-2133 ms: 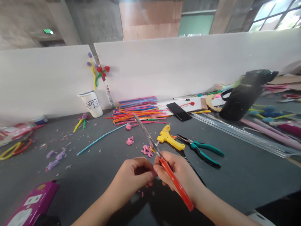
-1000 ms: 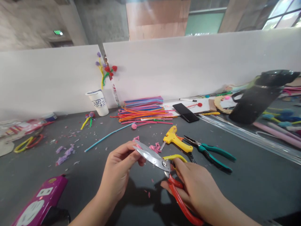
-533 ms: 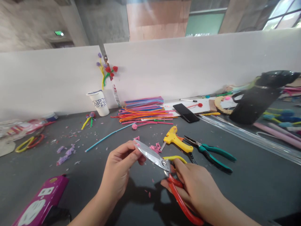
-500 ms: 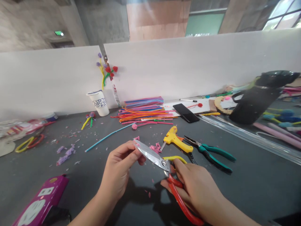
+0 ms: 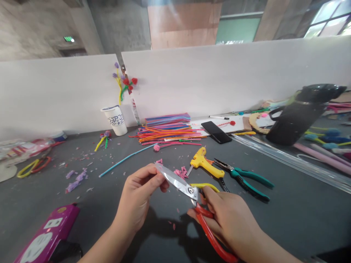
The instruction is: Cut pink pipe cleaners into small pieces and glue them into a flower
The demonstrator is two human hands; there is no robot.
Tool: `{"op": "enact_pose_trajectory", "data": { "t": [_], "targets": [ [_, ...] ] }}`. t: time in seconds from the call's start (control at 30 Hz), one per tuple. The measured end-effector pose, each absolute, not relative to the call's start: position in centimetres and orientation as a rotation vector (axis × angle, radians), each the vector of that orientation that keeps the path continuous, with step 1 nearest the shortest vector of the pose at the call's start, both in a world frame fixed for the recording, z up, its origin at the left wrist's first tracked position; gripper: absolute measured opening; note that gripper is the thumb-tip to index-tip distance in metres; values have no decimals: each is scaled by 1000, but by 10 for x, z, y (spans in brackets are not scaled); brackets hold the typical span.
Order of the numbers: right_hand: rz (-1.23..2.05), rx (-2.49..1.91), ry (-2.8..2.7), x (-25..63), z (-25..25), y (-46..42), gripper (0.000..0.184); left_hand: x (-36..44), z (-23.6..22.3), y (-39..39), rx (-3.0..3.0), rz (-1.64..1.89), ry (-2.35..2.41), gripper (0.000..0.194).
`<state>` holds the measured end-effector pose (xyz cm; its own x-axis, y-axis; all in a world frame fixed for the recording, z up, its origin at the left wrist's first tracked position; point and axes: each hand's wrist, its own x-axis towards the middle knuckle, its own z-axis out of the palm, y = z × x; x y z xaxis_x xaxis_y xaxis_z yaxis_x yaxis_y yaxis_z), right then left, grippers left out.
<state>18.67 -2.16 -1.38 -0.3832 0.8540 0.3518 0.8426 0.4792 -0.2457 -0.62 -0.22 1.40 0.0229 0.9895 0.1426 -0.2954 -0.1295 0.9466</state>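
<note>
My right hand [image 5: 227, 215] grips a pair of scissors [image 5: 178, 182] with one red and one yellow handle, the blades pointing up and left. Thumb and fingers of my left hand [image 5: 145, 193] are pinched together at the blade tips; whatever they hold is hidden behind the blade. Just beyond the blades lie short pink fuzzy cuttings [image 5: 181, 172]. A yellow glue gun [image 5: 207, 164] rests behind my right hand, and teal-handled pliers [image 5: 244, 179] lie to its right.
Bundled pipe cleaners [image 5: 167, 128] lie at the back, near a paper cup [image 5: 115, 120] and a phone [image 5: 216, 132]. A black jug [image 5: 296, 117] stands at right beside clear tubes [image 5: 287, 160]. At left are a purple power strip [image 5: 49, 233], purple scraps [image 5: 78, 180] and other scissors [image 5: 33, 168].
The pink bit seen at the blade tips earlier is no longer visible there. The blades appear slightly lower at the tip; both hands stay nearly in place.
</note>
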Motion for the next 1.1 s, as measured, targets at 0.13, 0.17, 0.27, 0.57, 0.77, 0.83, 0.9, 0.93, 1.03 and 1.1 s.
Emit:
{"op": "enact_pose_trajectory", "data": {
  "t": [0.13,0.17,0.27,0.57,0.77,0.83,0.9,0.93,1.03,1.1],
  "targets": [
    [78,-1432,-2266,188,-15,-20,34,-6,17,-2,1109,1394,874,6],
    [167,-1450,-2234,188,-14,-20,33,-6,17,-2,1107,1378,873,6],
    [581,-1466,-2020,186,-10,-17,30,-2,18,-2,1112,1231,866,7],
    [1362,-1214,-1529,174,1,-10,14,11,2,-5,1104,684,874,13],
    [1412,-1198,-1635,173,6,-11,8,10,1,-4,1168,612,905,9],
    [1370,-1221,-1630,173,7,-12,7,12,4,-5,1247,659,952,8],
    [1304,-1251,-1619,171,6,-12,9,14,6,-6,1396,754,1041,6],
    [1273,-1265,-1611,170,4,-12,10,16,6,-7,1478,798,1089,5],
    [1213,-1291,-1603,166,0,-11,14,18,4,-9,1654,858,1159,9],
    [1197,-1281,-1620,164,-1,-11,14,18,3,-9,1663,899,1167,12]
  ]
}}
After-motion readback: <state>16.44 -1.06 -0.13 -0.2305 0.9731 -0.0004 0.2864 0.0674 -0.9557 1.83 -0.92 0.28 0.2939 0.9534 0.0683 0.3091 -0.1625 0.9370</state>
